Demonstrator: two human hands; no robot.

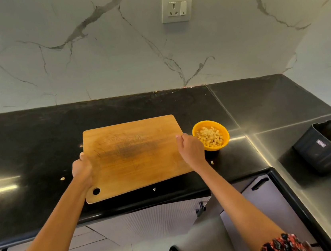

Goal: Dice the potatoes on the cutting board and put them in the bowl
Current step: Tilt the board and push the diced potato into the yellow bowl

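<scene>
A bare wooden cutting board (135, 156) lies on the black counter, its handle hole toward me. My left hand (82, 170) grips the board's left edge. My right hand (190, 148) grips its right edge, fingers curled over the rim. Just right of that hand stands a small yellow bowl (225, 136) filled with diced potato pieces (210, 136). No potato lies on the board, and no knife is in view.
Stray potato bits lie on the counter (37, 141) at the left (62, 178), front (154, 189) and right (212, 162) of the board. A black container (321, 148) sits on the right counter wing. A wall socket (176, 7) is on the marble backsplash.
</scene>
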